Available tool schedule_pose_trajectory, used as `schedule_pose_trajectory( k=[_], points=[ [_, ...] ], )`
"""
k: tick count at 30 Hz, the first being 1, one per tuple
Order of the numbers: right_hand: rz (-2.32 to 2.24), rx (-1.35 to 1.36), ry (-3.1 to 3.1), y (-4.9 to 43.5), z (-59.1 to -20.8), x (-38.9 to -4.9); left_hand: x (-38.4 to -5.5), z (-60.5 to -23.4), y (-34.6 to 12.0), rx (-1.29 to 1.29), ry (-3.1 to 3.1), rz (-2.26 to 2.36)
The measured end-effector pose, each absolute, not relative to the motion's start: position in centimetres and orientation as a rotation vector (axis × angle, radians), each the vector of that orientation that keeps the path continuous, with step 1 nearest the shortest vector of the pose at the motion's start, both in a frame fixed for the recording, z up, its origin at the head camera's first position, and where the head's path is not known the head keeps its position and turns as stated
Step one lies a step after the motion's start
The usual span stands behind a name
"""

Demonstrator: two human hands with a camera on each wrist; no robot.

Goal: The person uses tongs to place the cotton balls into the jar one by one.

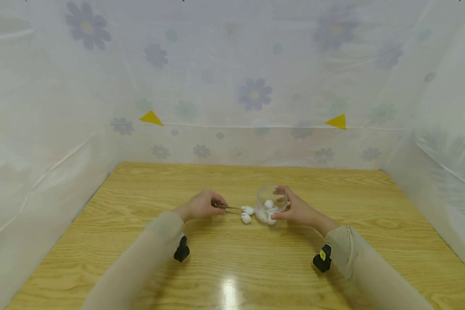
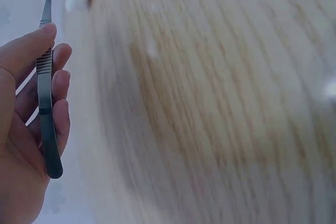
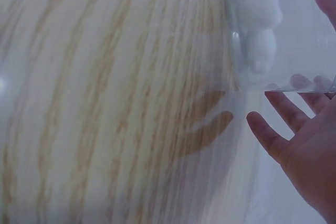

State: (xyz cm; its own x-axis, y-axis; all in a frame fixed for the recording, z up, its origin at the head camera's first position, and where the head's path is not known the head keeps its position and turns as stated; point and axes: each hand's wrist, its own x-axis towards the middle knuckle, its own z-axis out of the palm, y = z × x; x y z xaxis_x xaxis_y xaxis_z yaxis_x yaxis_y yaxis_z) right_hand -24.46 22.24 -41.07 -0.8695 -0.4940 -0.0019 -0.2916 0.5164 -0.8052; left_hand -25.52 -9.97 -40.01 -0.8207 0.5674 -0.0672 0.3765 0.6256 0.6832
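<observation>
My left hand [image 1: 203, 204] holds metal tweezers [image 2: 45, 93] between thumb and fingers, their arms pointing right. At their spread tips lie two white cotton balls [image 1: 248, 210] on the table; whether the tips touch them I cannot tell. Just right of these stands a clear round jar [image 1: 266, 196] with several cotton balls [image 1: 269, 204] inside. My right hand [image 1: 300, 211] grips the jar from its right side, thumb on the near side and fingers on the far side. The right wrist view shows the jar wall [image 3: 299, 35] with white cotton against its bottom.
The wood-grain table [image 1: 232, 262] runs back to a flower-patterned curtain [image 1: 217, 86], which also closes off both sides. Two yellow triangles [image 1: 151, 118] mark the back curtain. Each wrist carries a small black camera [image 1: 182, 249].
</observation>
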Motion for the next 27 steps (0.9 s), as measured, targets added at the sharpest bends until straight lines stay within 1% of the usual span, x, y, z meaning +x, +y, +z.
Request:
schedule_pose_trajectory(
  k=[16, 27],
  points=[
    [-1.302, -0.660, 2.511, 22.1, -41.1, -24.5, -24.9, -40.8, -9.2, 0.705, 2.658, 0.873],
    [-1.299, -0.669, 2.510, 22.3, -41.2, -24.5, -25.1, -41.1, -9.7, 0.807, 2.670, 0.871]
  ],
)
